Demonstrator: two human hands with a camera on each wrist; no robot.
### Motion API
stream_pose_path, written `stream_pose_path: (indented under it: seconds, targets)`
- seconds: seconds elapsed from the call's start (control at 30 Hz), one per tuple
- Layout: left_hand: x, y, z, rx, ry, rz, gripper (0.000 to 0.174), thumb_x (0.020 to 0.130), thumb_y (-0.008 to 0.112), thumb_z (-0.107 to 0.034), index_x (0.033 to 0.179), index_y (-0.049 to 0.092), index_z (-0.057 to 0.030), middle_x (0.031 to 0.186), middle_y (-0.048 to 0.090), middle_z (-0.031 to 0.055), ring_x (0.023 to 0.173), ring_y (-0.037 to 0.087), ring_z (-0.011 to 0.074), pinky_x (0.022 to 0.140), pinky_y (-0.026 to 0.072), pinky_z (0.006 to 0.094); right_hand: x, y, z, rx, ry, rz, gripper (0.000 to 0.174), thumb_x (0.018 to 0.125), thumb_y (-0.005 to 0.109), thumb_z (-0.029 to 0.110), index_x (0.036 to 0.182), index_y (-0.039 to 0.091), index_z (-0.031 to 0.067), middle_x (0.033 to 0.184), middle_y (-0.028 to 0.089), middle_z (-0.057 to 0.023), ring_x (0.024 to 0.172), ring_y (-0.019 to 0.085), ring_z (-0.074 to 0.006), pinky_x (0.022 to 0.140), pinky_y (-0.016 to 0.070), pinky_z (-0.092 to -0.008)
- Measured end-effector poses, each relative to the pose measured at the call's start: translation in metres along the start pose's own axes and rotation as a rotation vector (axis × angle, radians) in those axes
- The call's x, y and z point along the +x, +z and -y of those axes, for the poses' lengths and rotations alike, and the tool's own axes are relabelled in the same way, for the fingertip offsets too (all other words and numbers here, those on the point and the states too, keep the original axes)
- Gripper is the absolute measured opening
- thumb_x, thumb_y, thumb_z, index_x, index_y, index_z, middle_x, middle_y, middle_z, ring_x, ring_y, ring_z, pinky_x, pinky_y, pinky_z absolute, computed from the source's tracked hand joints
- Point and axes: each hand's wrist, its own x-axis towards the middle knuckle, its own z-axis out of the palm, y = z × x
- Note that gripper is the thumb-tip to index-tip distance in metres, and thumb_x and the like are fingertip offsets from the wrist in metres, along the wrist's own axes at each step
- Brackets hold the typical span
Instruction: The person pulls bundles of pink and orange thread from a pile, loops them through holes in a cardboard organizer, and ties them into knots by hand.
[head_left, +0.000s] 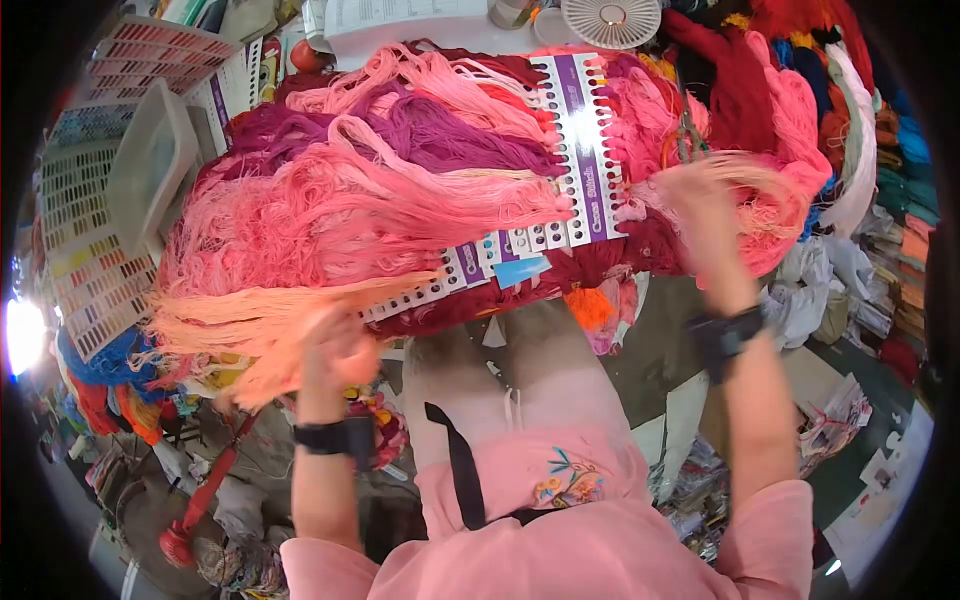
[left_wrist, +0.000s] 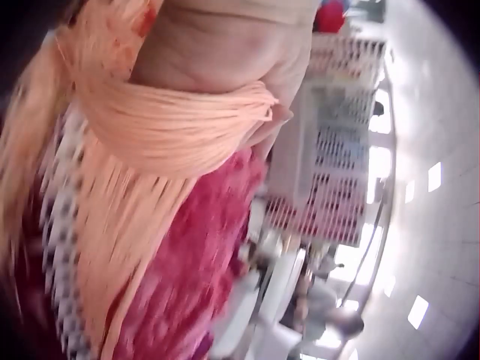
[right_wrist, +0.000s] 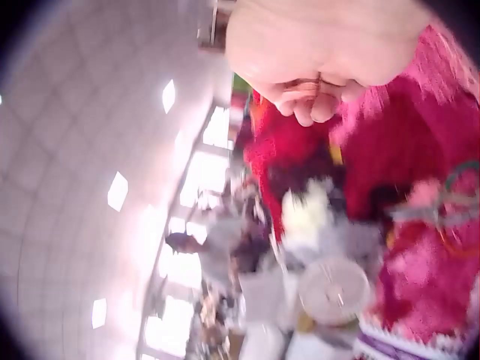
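Note:
My left hand [head_left: 335, 345] grips a thick bundle of peach thread [head_left: 245, 320] near the lap's left side. In the left wrist view the peach thread [left_wrist: 165, 127] wraps across the hand, and its loose ends hang over the pink pile. My right hand [head_left: 700, 195] is blurred, its fingers [right_wrist: 322, 105] curled, over the right side of the pile; pale peach strands [head_left: 765, 178] trail from it. Between the hands lie punched thread cards [head_left: 585, 150] with purple bands, knotted with pink thread [head_left: 350, 200]. Purple thread [head_left: 440, 130] lies behind the pink.
Scissors [right_wrist: 431, 214] lie on the pink thread by the right hand. Printed colour charts [head_left: 80, 200] and a clear plastic tray [head_left: 155, 160] stand at left. A white round slotted lid [head_left: 612, 18] and papers [head_left: 400, 25] are at the back. Coloured skeins [head_left: 850, 130] hang at right.

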Motion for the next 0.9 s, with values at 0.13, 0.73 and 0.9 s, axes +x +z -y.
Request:
stream_pose_path:
  seconds: [0.13, 0.73, 0.9]
  targets:
    - [0.064, 0.058, 0.065, 0.414, -0.148, -0.197, 0.021, 0.081, 0.049, -0.016, 0.096, 0.049, -0.0016, 0.084, 0.053, 0.0032, 0.060, 0.043, 0.0055, 0.049, 0.0389, 0.0196, -0.026, 0.115, -0.056, -0.306, -0.165, 0.127, 0.006, 0.065, 0.058, 0.008, 0.068, 0.056, 0.0024, 0.067, 0.054, -0.0101, 0.067, 0.052, -0.0241, 0.063, 0.0411, -0.0308]
    - [0.065, 0.050, 0.112, 0.860, -0.052, -0.293, 0.014, 0.077, 0.056, -0.017, 0.080, 0.053, -0.0039, 0.060, 0.052, 0.0022, 0.048, 0.045, 0.0076, 0.040, 0.0344, 0.0216, -0.032, 0.124, -0.081, -0.603, -0.453, 0.153, 0.019, 0.056, 0.055, -0.002, 0.072, 0.049, 0.0038, 0.072, 0.048, -0.0083, 0.070, 0.046, -0.0256, 0.063, 0.0347, -0.0337]
    - [0.078, 0.058, 0.094, 1.461, 0.473, 0.018, 0.013, 0.077, 0.055, -0.015, 0.081, 0.052, -0.0024, 0.063, 0.053, 0.0027, 0.046, 0.046, 0.0093, 0.042, 0.0377, 0.0253, -0.035, 0.130, -0.086, -0.555, -0.523, 0.167, 0.020, 0.057, 0.054, -0.003, 0.076, 0.052, 0.0024, 0.072, 0.048, -0.0090, 0.067, 0.047, -0.0260, 0.060, 0.0363, -0.0338]
